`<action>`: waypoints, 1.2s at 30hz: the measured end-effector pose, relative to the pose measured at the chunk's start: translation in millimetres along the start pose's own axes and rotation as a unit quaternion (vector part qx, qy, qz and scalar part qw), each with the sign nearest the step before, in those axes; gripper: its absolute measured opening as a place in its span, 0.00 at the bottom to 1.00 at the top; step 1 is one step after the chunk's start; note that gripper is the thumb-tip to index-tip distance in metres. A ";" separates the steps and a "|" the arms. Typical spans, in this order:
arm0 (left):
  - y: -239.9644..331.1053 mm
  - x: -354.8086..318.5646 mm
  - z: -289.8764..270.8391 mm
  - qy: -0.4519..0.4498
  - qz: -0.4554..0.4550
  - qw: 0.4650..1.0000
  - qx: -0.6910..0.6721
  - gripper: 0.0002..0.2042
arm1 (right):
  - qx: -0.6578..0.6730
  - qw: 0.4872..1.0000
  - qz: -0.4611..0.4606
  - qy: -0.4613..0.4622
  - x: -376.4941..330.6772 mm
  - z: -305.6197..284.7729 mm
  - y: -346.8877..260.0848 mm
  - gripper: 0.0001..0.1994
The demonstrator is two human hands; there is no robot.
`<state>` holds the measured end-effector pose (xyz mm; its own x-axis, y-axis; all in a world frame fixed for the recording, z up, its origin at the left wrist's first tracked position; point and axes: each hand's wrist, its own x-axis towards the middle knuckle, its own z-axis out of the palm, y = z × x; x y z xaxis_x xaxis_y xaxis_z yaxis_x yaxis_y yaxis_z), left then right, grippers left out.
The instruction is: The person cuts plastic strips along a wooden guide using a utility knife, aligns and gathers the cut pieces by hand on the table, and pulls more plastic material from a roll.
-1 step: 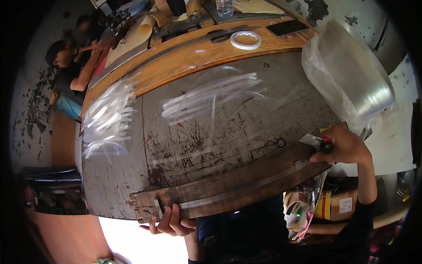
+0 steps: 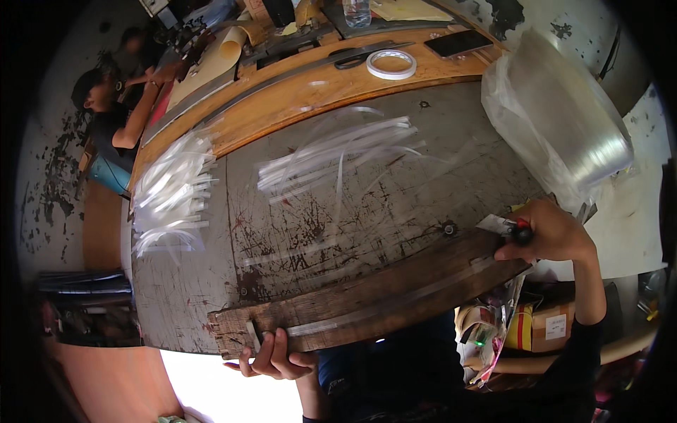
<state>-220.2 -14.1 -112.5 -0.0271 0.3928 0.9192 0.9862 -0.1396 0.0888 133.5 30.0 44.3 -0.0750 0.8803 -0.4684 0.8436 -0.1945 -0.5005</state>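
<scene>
A dark, worn wooden board (image 2: 381,285) lies along the near edge of the grey work table. Lengthwise on it runs a clear plastic strip (image 2: 367,310). At the board's left end, my left hand (image 2: 275,357) has its fingers curled over the near edge, with the fingertips at the strip's end. A small metal plate (image 2: 252,337) stands up beside those fingers. My right hand (image 2: 553,233) is closed around a knife (image 2: 520,231) with a flat, pale blade and a red and black grip, at the board's right end. Part of the strip below that hand is hidden.
Cut clear strips lie in a middle pile (image 2: 338,155) and a left pile (image 2: 173,194). A large wrapped roll of clear plastic (image 2: 564,127) stands at right. Behind are a tape roll (image 2: 391,73), scissors (image 2: 348,63) and a phone (image 2: 458,44). People (image 2: 113,120) work far left.
</scene>
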 end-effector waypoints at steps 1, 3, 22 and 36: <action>1.0 0.4 0.2 0.002 0.000 1.000 -0.001 0.18 | 0.005 1.000 0.004 0.003 -0.6 -0.7 0.8 0.14; 0.1 0.2 0.0 0.006 0.010 1.000 -0.002 0.17 | 0.003 1.000 0.000 -0.008 0.1 -0.6 1.6 0.16; 58.8 27.2 -30.4 -0.215 0.081 0.970 -0.073 0.14 | 0.025 1.000 0.012 -0.011 1.7 -1.8 -8.7 0.14; 142.4 79.5 1.5 -0.337 0.259 0.876 -0.226 0.16 | 0.030 0.999 -0.021 -0.004 0.9 1.2 1.5 0.15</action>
<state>-81.7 -1.4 -27.3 0.6580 0.5974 0.4584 0.6687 -0.7435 0.0091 134.1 29.9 42.3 -0.1142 0.8846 -0.4521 0.8062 -0.1834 -0.5625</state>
